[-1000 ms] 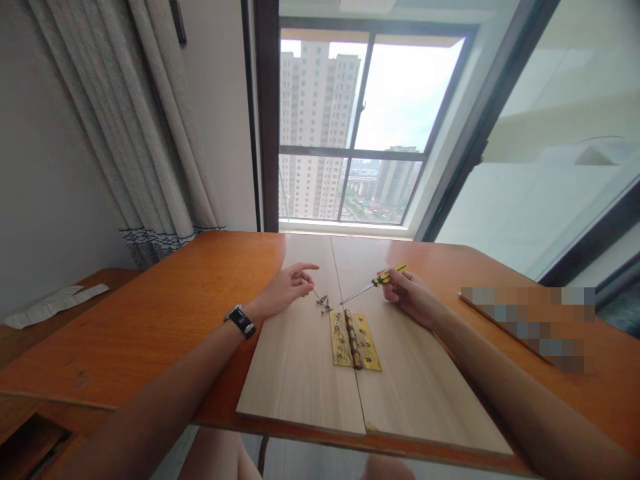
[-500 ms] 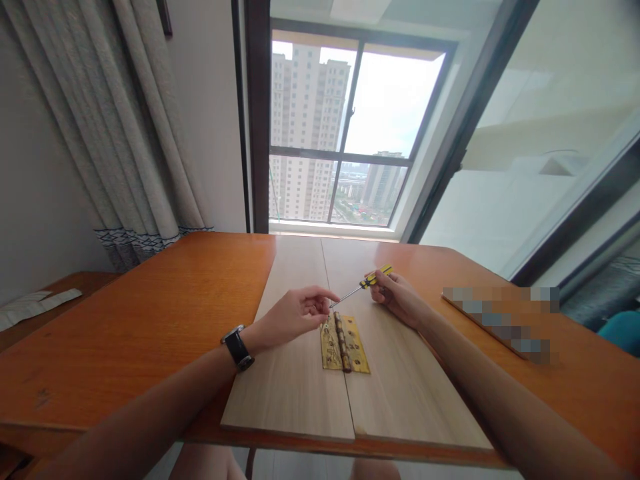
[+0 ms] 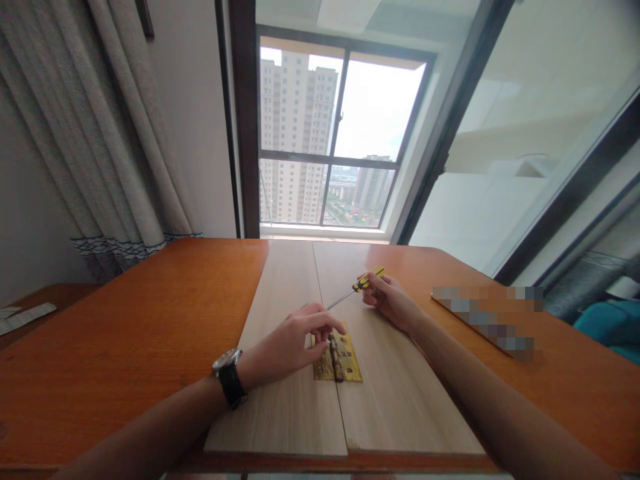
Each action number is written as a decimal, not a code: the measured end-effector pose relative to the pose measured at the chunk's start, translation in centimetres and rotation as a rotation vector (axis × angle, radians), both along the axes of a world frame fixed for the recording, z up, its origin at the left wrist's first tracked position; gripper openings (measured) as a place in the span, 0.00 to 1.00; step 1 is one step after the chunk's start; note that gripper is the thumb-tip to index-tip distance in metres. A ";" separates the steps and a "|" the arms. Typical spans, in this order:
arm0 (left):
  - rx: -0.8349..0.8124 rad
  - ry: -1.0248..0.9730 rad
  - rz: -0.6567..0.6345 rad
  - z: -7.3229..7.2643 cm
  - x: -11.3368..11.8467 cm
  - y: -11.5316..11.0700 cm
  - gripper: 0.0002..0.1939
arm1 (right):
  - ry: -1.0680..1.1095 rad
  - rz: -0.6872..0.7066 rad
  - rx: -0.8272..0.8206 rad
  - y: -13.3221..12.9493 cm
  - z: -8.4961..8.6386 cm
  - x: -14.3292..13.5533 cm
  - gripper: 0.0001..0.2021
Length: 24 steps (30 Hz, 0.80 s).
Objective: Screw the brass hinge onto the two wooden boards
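Observation:
My right hand grips a screwdriver by its yellow and black handle, and the thin metal shaft slants down to the left. The shaft's tip is hidden behind my left hand. A brass-coloured butt hinge lies opened flat across the seam between two pale wooden boards. The left hand reaches over the hinge's upper part, index finger stretched across the knuckle to the right leaf and thumb apart below it. A small bright spot shows by the thumb tip, too small to name. The left board and right board lie side by side.
Both boards rest on an orange-brown wooden table. To the right lies a flat, blurred-out object. A grey curtain hangs at the left, a window is beyond the far edge, and a teal item is at far right.
My left hand has moved from beside the screwdriver's tip down over the hinge, its index finger now above the right leaf. The right hand keeps hold of the screwdriver. The view has shifted slightly.

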<state>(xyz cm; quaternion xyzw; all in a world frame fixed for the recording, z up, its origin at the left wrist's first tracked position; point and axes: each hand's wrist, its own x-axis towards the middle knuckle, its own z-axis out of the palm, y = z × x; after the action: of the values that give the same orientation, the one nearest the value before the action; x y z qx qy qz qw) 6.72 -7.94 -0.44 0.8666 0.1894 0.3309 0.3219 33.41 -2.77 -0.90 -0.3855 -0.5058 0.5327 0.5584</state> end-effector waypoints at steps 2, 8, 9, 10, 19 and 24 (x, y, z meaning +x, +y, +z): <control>-0.020 -0.017 0.017 0.0 0.1 0.0 0.15 | 0.012 -0.017 0.019 -0.1 0.4 0.1 0.19; -0.085 -0.069 0.040 -0.4 0.5 0.1 0.13 | 0.059 -0.089 0.108 -0.3 2.1 1.0 0.19; -0.085 -0.072 0.043 -0.4 0.5 0.0 0.13 | 0.065 -0.099 0.121 -0.4 2.3 1.2 0.18; -0.082 -0.072 0.047 -0.4 0.5 0.0 0.13 | 0.069 -0.108 0.132 -0.4 2.5 1.4 0.18; -0.092 -0.037 0.009 -0.2 0.5 -0.1 0.18 | 0.033 -0.089 0.165 -1.6 3.1 0.5 0.20; -0.128 -0.059 -0.006 -0.5 0.4 0.2 0.16 | 0.008 -0.033 0.172 -2.4 2.9 -0.4 0.19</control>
<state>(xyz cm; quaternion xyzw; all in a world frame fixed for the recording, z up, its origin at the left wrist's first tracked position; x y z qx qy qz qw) 7.15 -7.77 -0.98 0.8346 0.1981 0.3426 0.3831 33.02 -5.14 2.00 -0.3424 -0.5409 0.4795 0.6002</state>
